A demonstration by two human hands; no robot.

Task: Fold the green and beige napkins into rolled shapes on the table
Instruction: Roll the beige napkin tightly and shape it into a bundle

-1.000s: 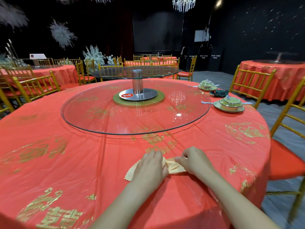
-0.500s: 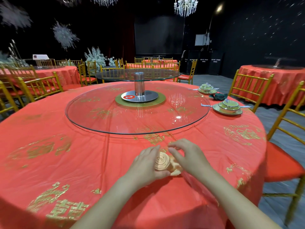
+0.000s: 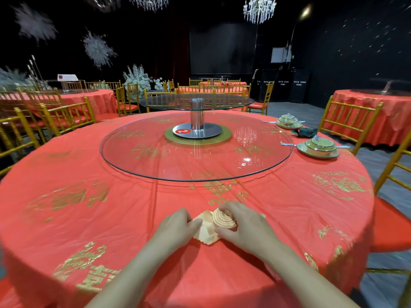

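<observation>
My right hand (image 3: 244,226) is curled round the beige napkin (image 3: 223,221), thumb on the near side and fingers over the far side of its tight spiral roll. The roll stands on end in the lower middle of the frame, on the red tablecloth (image 3: 100,218). My left hand (image 3: 178,227), just to the left of the roll, has its fingers bent and pinches the napkin's loose scalloped tail, which spreads flat from the roll toward the bottom of the frame. The green napkin (image 3: 305,132) sits at the upper right, well apart from my hands, a dark bundle between the farther lidded dish (image 3: 288,121) and the nearer lidded dish (image 3: 319,146). The glass turntable (image 3: 155,161) fills the middle of the frame above my hands.
</observation>
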